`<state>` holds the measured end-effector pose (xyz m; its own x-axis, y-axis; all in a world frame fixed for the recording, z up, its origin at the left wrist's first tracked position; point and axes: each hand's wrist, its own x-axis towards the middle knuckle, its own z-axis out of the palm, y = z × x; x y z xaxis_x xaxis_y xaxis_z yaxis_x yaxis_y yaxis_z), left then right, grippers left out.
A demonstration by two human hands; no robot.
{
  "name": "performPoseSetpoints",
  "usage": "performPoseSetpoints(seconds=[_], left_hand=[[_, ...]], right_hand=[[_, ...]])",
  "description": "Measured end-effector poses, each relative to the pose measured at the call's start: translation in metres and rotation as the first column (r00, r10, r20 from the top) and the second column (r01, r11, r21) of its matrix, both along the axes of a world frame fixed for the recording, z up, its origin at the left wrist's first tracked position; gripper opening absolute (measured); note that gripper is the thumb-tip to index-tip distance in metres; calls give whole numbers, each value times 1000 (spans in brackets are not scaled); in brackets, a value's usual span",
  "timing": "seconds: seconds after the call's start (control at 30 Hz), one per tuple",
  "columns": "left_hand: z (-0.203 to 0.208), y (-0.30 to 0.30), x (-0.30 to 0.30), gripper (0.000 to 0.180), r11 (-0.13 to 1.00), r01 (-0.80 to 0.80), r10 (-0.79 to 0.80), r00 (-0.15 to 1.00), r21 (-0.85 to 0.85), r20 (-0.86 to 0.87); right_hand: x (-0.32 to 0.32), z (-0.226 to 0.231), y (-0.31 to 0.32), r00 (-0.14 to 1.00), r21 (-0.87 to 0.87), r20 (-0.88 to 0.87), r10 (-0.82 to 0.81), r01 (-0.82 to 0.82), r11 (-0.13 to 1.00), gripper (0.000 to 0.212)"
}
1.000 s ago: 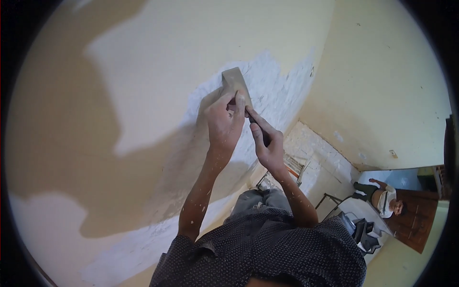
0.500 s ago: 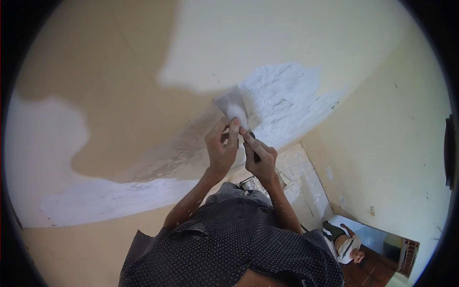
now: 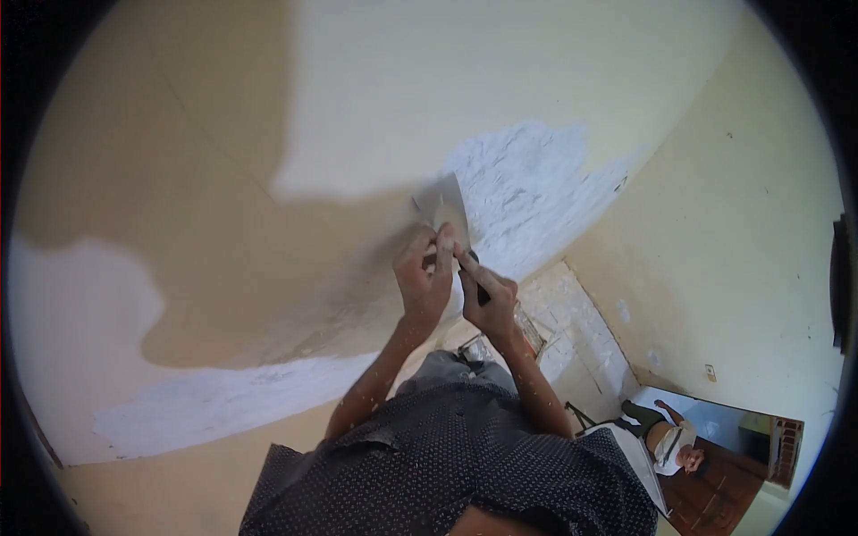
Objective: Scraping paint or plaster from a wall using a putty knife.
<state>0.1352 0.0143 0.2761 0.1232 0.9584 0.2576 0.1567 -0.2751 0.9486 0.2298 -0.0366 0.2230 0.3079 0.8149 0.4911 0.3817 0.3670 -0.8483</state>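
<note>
A wide-bladed putty knife [image 3: 444, 198] points up toward the wall, with its metal blade beyond my fingertips. My right hand [image 3: 490, 299] is closed round its dark handle, the index finger stretched along toward the blade. Close beside it, my left hand [image 3: 424, 284] is curled, thumb and fingers pinched together at the base of the blade. A small dark patch shows between the left fingers; whether they hold something more is hidden. Behind the blade, a rough white putty patch [image 3: 527, 183] covers part of the cream wall [image 3: 375, 107].
Another white patch [image 3: 232, 402] runs along the wall at lower left. A second wall [image 3: 715, 205] meets it on the right. Below lies a white-spotted floor [image 3: 572, 330]. At lower right, another person [image 3: 670, 442] is by a doorway with a reddish-brown floor [image 3: 715, 487].
The white material seen on the blade half a second ago shows much less now. The view has shifted slightly; both hands stay together at the putty knife.
</note>
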Motion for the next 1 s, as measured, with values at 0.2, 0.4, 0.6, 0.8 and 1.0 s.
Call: performPoseSetpoints(seconds=[0.2, 0.4, 0.6, 0.8, 1.0], left_hand=[[-3, 5, -1, 23, 1000, -5, 5, 1000, 19, 4], [20, 3, 0, 23, 993, 50, -50, 999, -104, -2], [22, 18, 5, 24, 995, 101, -101, 995, -22, 2], [14, 15, 10, 23, 999, 38, -38, 999, -26, 7], [23, 13, 11, 23, 999, 8, -7, 1000, 32, -16]], right_hand=[[1, 13, 4, 1000, 26, 15, -1, 1, 1000, 38], [10, 24, 6, 999, -19, -45, 10, -11, 1000, 36], [9, 17, 11, 998, 103, -57, -25, 31, 994, 40], [9, 12, 12, 997, 84, -61, -40, 46, 995, 35], [7, 23, 15, 995, 85, -90, -45, 53, 995, 35]])
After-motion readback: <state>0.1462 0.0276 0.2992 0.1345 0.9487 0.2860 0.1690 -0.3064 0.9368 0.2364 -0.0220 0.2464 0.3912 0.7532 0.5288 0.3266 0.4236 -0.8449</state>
